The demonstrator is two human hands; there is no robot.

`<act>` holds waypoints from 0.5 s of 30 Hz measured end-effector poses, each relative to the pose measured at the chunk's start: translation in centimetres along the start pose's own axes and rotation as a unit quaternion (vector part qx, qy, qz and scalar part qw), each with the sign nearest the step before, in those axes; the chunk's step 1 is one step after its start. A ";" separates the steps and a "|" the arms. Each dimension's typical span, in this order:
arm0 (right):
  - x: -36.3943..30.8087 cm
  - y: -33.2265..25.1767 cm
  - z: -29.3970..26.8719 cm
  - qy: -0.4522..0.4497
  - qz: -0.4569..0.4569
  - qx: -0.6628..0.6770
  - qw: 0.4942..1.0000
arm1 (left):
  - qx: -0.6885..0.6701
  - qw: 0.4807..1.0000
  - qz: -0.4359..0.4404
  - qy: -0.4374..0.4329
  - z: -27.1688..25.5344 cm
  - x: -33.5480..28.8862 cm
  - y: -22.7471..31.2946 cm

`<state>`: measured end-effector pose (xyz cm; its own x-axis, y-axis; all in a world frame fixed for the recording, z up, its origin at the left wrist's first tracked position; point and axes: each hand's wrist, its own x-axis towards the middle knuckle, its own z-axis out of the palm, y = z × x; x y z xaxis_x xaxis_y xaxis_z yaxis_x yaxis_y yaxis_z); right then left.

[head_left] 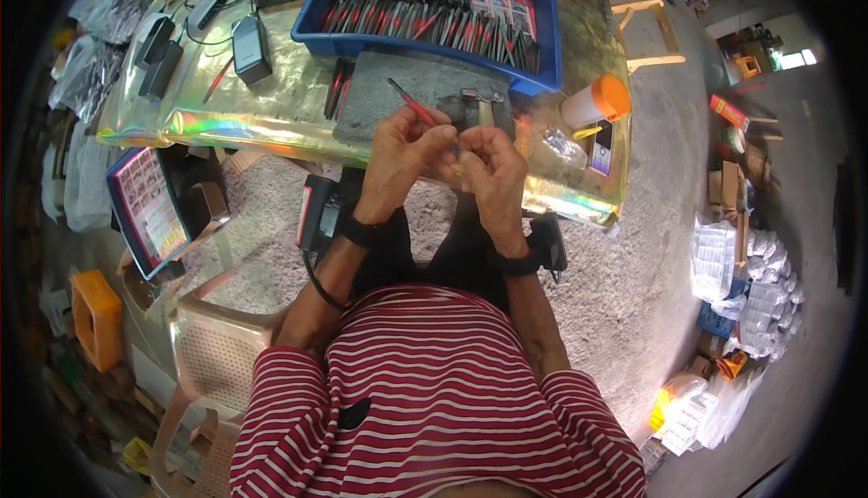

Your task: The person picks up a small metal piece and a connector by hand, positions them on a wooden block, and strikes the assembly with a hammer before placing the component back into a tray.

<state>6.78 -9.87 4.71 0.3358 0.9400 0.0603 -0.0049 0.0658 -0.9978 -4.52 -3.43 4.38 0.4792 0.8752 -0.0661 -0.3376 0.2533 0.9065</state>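
My left hand (pixel 398 159) is closed around a slim red-and-black stick-like tool (pixel 412 102), whose dark end points up and left. Close beside it, my right hand (pixel 495 173) has its fingers pinched together; what lies between them is too small to make out. Both hands meet over the table's near edge, in front of a grey stone slab (pixel 380 91). On that slab lies a small hammer (pixel 485 105). Several similar red-and-black pieces (pixel 340 88) lie at the slab's left side.
A blue bin (pixel 312 42) packed with red-and-black pieces stands behind the slab. To its right are an orange-lidded jar (pixel 597 102) and a clear plastic bag (pixel 564 147). Dark devices (pixel 250 49) and cables lie left. A plastic chair (pixel 212 353) stands lower left.
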 end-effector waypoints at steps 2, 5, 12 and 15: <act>0.3 0.3 0.0 -0.001 0.014 0.000 1.000 | -0.010 1.000 -0.006 -0.005 -0.3 0.2 -0.1; 0.9 1.0 0.2 0.028 -0.011 0.009 1.000 | -0.011 1.000 -0.017 -0.022 -0.4 0.9 -0.3; 2.1 1.9 0.3 0.039 0.006 0.012 0.999 | 0.106 0.991 0.086 -0.001 -0.4 2.7 -1.5; 2.4 2.2 0.1 0.034 0.008 0.017 0.999 | 0.159 0.981 0.106 0.016 -0.4 3.5 -2.0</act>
<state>7.48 -7.39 2.70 0.3979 0.9165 0.0407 -0.0424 0.0627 -0.9971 -2.46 -0.72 2.19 0.3978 0.9082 0.1300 -0.1548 -0.0733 0.9852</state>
